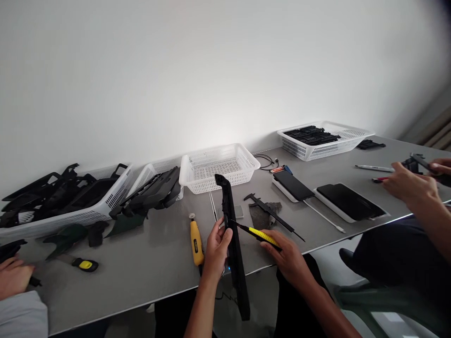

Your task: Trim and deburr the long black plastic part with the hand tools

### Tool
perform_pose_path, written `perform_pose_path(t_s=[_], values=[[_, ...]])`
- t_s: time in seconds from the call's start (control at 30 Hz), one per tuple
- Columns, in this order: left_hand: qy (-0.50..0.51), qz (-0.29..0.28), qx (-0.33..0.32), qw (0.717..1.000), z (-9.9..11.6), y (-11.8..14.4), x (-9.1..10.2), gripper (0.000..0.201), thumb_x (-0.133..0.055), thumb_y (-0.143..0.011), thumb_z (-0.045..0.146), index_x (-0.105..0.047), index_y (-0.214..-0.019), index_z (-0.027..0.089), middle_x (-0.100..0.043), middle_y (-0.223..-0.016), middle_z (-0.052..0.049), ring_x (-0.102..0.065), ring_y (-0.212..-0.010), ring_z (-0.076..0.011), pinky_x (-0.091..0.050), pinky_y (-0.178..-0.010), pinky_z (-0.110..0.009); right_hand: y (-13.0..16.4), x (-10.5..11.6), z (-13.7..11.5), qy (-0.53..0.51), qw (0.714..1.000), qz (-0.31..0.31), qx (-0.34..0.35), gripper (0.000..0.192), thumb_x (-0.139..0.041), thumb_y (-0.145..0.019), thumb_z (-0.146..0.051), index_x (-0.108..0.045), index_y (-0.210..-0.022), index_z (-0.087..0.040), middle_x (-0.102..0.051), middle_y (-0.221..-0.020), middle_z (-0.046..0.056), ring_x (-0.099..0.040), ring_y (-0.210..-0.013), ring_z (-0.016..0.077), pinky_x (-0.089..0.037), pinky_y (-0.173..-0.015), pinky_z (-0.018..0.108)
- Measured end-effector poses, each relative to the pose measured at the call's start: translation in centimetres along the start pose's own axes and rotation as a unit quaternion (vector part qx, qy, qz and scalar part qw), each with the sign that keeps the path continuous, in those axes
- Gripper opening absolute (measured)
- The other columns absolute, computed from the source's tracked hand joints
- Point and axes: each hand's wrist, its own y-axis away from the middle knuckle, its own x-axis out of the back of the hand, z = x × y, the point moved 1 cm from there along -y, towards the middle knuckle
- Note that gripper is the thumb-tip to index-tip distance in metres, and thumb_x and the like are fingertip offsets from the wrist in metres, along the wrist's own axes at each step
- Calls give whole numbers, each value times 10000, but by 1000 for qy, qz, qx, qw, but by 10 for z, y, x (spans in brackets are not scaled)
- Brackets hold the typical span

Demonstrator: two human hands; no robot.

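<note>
Left hand (215, 249) grips black trim (234, 244); right hand (287, 256) grips yellow knife (259, 234); caliper (271, 213) behind.

Middle of the table (158, 253): left hand (215, 249) grips a long plastic part (234, 244) standing on end, right hand (287, 256) just right of it w/ a knife tool (259, 234) touching the part. Empty basket (218, 166) sits behind, caliper (273, 213) to the right, handled scraper (196, 239) just left. Far left, baskets w/ parts (66, 197); far right, another person's hands (412, 185) in front of a filled basket (324, 138).
</note>
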Motion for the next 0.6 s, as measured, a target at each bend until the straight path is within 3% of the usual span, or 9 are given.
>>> perform_pose_path(t_s=[0.1, 0.23, 0.33, 0.47, 0.6], values=[[-5, 27, 19, 999, -1, 0, -1, 872, -876, -757, 665, -646, -1441, 175, -806, -1025, -111, -763, -885, -235, -593, -784, -309, 1, 1, -2, -6, 1000, 2, -3, 418, -618, -1016, -589, -780, -1208, -254, -798, -1150, 77, -747, -1057, 274, -597, -918, 382], [-16, 35, 43, 998, 3, 1, -1, 933, -860, -753, 703, -639, -1457, 132, -809, -962, -105, -739, -758, -195, -559, -669, -268, 2, 5, -8, -3, 1000, -13, 18, 386, -611, -1029, -556, -782, -1219, -267, -798, -1148, 70, -744, -1046, 263, -595, -914, 376], [-25, 37, 40, 998, 4, 1, -1, 915, -876, -738, 692, -669, -1432, 133, -824, -1019, -127, -773, -882, -238, -581, -724, -281, 1, 3, -8, 7, 1000, 1, 14, 379, -611, -1030, -535, -783, -1215, -252, -797, -1172, 84, -746, -1074, 272, -595, -944, 389], [-51, 22, 3, 998, 3, 0, -1, 836, -880, -756, 657, -708, -1408, 164, -810, -1223, -156, -753, -1145, -297, -589, -946, -341, 0, -4, -7, 17, 998, 60, 1, 405, -597, -1030, -515, -764, -1242, -212, -790, -1204, 113, -749, -1109, 291, -598, -959, 406], [-48, 7, 2, 999, 1, 0, -2, 831, -892, -758, 628, -704, -1420, 163, -806, -1239, -158, -751, -1132, -287, -586, -932, -323, 0, -3, -10, 27, 998, 52, 18, 368, -607, -1027, -491, -774, -1231, -234, -796, -1180, 97, -754, -1079, 279, -604, -930, 390]])
